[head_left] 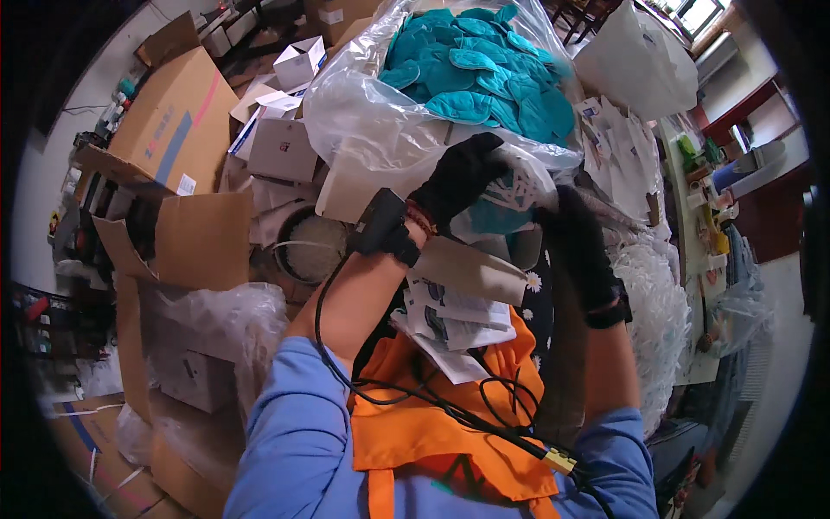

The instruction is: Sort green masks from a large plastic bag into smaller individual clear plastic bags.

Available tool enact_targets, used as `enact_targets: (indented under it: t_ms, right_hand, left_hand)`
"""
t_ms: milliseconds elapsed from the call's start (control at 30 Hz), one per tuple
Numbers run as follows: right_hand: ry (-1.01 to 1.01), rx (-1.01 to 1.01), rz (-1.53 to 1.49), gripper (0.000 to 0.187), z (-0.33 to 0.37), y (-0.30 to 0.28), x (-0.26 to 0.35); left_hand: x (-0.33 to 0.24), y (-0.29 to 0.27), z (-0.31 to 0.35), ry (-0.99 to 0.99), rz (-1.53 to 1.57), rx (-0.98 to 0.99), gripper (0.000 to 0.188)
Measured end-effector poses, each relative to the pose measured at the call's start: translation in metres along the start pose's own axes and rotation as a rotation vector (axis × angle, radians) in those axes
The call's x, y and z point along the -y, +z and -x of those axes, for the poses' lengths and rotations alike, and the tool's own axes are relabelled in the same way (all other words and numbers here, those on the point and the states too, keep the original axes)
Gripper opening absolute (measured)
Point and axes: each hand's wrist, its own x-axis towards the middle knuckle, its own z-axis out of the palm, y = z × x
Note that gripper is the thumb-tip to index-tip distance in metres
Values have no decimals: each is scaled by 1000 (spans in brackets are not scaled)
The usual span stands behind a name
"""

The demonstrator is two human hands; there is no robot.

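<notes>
My left hand (467, 177), in a black glove, pinches the upper left side of a clear plastic bag holding a teal fabric piece (493, 218) with a white strap-like or printed pattern. My right hand (572, 246), also black-gloved, grips the bag's right side, its fingers curled and partly blurred. Just beyond my hands, a large clear plastic liner (346, 112) is heaped with flat, rounded teal fabric pieces (484, 69). Printed leaflets (454, 316) lie on my lap below, next to a bent cardboard flap (471, 270).
On the left stand a big cardboard carton (177, 121), an open carton (199, 238) with plastic inside, and a bucket (311, 244) of whitish material. White strands (648, 320) pile up at right, beside a narrow cluttered table (699, 363). A black cable (432, 408) crosses my orange apron.
</notes>
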Motion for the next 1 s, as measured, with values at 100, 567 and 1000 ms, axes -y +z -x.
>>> enact_targets:
  t_ms: [100,567,1000]
  right_hand:
    - [-211,-124,13,27,14,24,-26]
    - [-192,-179,588,8,18,-7,6]
    - [-290,-160,502,11,23,-24,-8]
  left_hand:
    - [12,11,1,87,-128,-52,49]
    - [24,-3,46,-342,-103,-344,20]
    - [12,24,70,-441,-67,2,24]
